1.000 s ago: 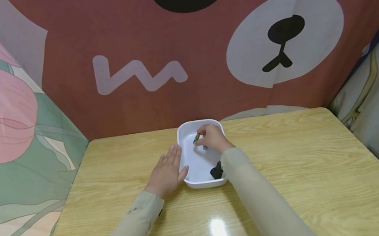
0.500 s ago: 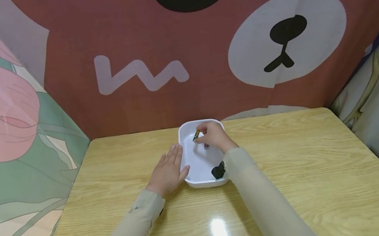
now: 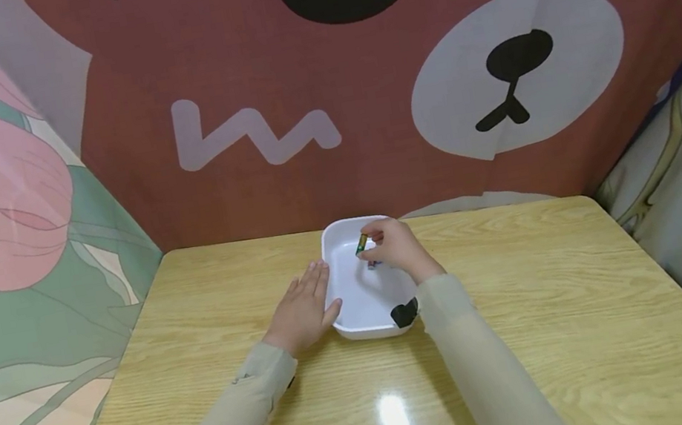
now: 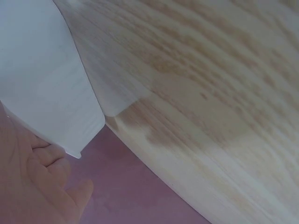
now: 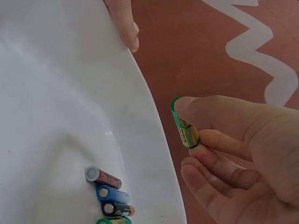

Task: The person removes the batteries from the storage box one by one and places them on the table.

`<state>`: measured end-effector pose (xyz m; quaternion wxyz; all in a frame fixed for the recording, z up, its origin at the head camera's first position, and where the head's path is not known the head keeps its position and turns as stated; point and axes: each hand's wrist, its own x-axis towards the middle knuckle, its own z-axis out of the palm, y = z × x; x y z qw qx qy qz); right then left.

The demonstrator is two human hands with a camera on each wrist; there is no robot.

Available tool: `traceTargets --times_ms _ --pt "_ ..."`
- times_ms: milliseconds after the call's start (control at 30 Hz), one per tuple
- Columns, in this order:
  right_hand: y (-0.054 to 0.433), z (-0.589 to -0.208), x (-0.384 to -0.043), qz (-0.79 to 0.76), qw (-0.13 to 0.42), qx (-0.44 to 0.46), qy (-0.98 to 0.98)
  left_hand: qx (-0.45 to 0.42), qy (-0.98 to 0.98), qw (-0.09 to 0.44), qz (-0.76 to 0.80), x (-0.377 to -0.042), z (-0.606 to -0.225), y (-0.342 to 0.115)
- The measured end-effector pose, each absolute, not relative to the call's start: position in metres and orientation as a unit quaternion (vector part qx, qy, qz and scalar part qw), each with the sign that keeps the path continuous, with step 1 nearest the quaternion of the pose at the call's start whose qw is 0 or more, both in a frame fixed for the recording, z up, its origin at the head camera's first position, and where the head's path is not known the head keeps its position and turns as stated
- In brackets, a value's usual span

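A small green-and-yellow battery is pinched between the thumb and fingers of my right hand, raised over the far part of a white tray. Lower down, in the right wrist view, several batteries lie side by side inside the tray: a red one, a blue one, a black one and a green one partly cut off by the frame. My left hand rests at the tray's left rim with fingers straight; the left wrist view shows its fingers against the tray's outer edge.
The tray stands on a wooden table near its back edge. A brown cloth with printed figures hangs right behind. Patterned cloths flank the left and right sides. A black piece at the right cuff overlaps the tray's near corner.
My right hand has shifted slightly to the right with the battery still pinched, and its cuff has moved right too. The left hand and the tray stay in place.
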<state>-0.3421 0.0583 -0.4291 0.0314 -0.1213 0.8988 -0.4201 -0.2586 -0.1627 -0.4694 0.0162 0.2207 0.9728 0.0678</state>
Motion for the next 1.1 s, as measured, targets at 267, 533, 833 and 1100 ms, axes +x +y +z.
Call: traceTargets --times_ms 267,533,833,1100 --pt "0.065 -0.423 -0.333 -0.421 0.030 -0.127 0.898 0.222 0.973 0.019 0.062 -0.258 -0.467 -0.163" --pt "0.073 -0.419 -0.323 -0.407 0.012 -0.134 0.903 0.222 0.972 0.017 0.072 -0.257 -0.466 -0.162" --pt "0.085 -0.415 -0.309 -0.420 -0.002 -0.142 0.896 0.221 0.973 0.019 0.071 -0.256 -0.466 -0.161" --pt "0.095 -0.418 -0.302 -0.410 -0.022 -0.145 0.900 0.217 0.973 0.026 0.070 -0.256 -0.465 -0.161"
